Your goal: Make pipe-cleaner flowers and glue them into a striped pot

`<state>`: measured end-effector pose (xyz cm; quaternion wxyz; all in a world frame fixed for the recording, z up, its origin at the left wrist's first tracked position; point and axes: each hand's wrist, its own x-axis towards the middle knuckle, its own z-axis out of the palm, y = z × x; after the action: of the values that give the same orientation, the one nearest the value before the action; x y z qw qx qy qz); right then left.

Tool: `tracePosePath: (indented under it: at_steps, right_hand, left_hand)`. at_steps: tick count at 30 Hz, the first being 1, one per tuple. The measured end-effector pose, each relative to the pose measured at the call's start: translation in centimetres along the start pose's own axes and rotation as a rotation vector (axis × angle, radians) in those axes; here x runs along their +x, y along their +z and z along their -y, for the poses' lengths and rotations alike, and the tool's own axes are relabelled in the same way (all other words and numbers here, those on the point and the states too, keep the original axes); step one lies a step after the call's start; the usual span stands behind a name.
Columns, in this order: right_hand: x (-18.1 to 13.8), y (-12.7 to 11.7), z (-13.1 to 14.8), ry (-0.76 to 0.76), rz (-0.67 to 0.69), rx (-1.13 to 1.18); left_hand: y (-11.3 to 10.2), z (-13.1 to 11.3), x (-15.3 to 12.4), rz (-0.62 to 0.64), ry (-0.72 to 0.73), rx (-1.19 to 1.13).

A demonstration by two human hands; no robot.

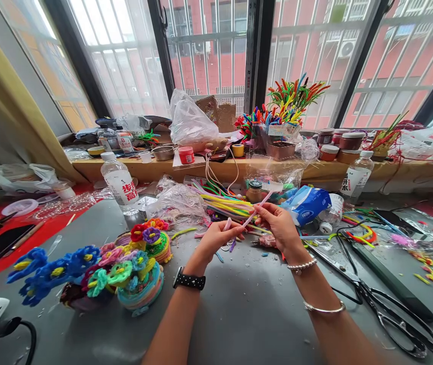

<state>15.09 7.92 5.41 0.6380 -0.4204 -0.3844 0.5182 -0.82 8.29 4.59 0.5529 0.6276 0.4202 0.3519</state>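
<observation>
On a cluttered grey surface (239, 314), finished pipe-cleaner flowers (98, 274) sit at near left, scissors (376, 299) at right. At centre, the left hand (216, 238) and right hand (277, 223) each pinch a pink pipe cleaner (255, 209), apparently mid-bend; the next twist calls for a firm grip.

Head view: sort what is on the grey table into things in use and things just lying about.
In use:
left hand
right hand
pink pipe cleaner, held between both hands

Lying about:
scissors
water bottle
finished pipe-cleaner flowers
loose pipe cleaners
blue tissue pack
</observation>
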Motion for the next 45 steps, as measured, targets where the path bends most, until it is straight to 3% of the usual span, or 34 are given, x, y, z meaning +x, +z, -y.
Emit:
tracePosePath:
  at_steps: [10,15,19,23,25,31,36,39,45]
  right_hand:
    - [0.6,-1.7,0.7,-0.291,-0.301,-0.042]
    - [1.3,-3.6,0.9,-0.427,-0.416,-0.206]
    - [1.5,-3.8,0.8,-0.429,-0.284,-0.458]
    - [0.7,-2.2,0.9,-0.160,0.183,-0.255]
    - [0.3,-1.4,0.8,-0.099,0.279,-0.158]
    - [0.2,-0.6,0.3,-0.032,0.094,-0.007]
    - [0.6,-0.8,-0.1,-0.061,-0.005,-0.018]
    - [0.8,-1.0,-0.4,-0.184,-0.009,-0.203]
    - [0.4,-1.2,-0.4,-0.458,0.108,-0.848]
  left_hand:
    - [-0.5,0.0,0.2,0.015,-0.037,-0.003]
    - [-0.8,-0.1,0.1,-0.096,-0.049,-0.116]
    - [-0.8,-0.2,0.0,-0.100,-0.045,-0.212]
    - [-0.7,0.0,0.1,-0.063,-0.056,-0.221]
    - [-0.6,0.2,0.2,-0.053,-0.076,-0.193]
    - [-0.3,0.7,0.4,-0.079,-0.094,-0.099]
    - [-0.1,0.7,0.6,-0.185,-0.026,-0.122]
    - [0.0,0.6,0.8,-0.250,0.053,-0.160]
    - [-0.1,0.9,1.0,-0.352,0.165,-0.138]
